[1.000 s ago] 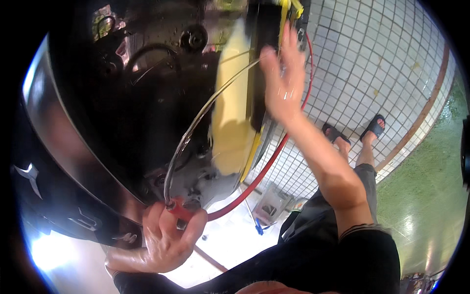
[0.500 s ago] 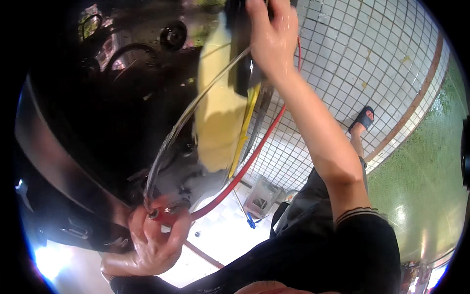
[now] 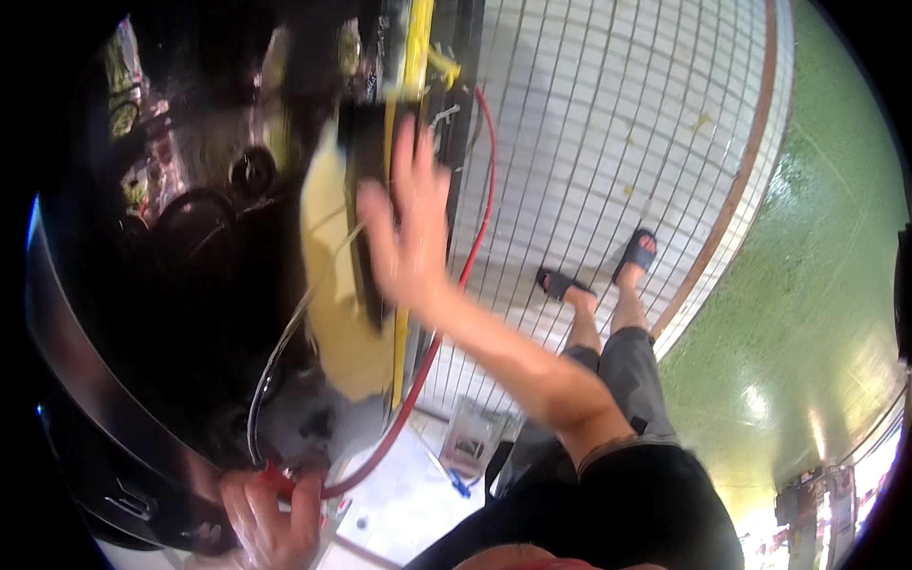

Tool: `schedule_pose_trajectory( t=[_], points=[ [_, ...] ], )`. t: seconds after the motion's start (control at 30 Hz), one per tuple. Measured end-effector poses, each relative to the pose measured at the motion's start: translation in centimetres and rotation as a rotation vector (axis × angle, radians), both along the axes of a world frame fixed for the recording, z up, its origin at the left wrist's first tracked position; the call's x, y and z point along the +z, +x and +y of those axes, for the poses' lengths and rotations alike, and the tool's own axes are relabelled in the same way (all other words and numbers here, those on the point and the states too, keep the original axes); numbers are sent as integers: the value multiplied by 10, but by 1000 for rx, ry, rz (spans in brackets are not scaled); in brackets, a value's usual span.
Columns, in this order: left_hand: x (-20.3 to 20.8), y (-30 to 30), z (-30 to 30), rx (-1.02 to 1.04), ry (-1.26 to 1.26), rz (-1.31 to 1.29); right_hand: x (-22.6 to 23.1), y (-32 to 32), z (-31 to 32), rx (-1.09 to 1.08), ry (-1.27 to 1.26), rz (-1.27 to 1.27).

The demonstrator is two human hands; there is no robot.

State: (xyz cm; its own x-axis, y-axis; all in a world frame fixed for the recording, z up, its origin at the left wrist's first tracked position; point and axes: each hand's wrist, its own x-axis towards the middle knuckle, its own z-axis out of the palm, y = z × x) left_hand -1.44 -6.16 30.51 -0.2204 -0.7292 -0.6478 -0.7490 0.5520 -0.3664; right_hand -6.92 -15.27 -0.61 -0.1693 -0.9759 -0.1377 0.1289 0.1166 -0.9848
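Yellow marks the patch [image 3: 328, 247] on the glossy black panel [image 3: 228, 304], with a dark block [image 3: 362, 142] lying along its right side. The right hand [image 3: 408, 237] has a wide grip, fingers spread over the block; the left hand [image 3: 271, 524] has a narrow grip around the red hose [image 3: 382, 446], whose water [image 3: 275, 356] arcs toward the patch. Good rubbing probably calls for even palm pressure, a flat block and water aimed at its edge.
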Motion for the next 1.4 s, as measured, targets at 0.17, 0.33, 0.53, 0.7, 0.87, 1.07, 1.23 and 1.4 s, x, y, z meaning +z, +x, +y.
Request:
schedule_pose_trajectory(
  t=[0.17,0.33,0.53,0.7,0.87,1.07,1.23,1.4],
  points=[
    [-2,1,3,27,19,35,4,16,22,-33,-38,73],
    [6,-8,1,48,43,54,-14,-5,-67,-143,-76,-13],
    [5,-5,-9,21,95,106,-38,12,17,-28,-188,75],
    [8,-5,3,-8,50,94,-23,-13,-64,-60,-90,-49],
    [7,-2,-4,-47,58,140,-37,12,23,-11,-178,89],
    [1,-1,4,-100,-1,109,-28,2,-58,-160,-157,-7],
    [4,8,9,-63,151,114,-24,39,111,49,-59,33],
    [-5,12,19,-182,189,26,-24,49,82,-77,-98,25]
  ],
)
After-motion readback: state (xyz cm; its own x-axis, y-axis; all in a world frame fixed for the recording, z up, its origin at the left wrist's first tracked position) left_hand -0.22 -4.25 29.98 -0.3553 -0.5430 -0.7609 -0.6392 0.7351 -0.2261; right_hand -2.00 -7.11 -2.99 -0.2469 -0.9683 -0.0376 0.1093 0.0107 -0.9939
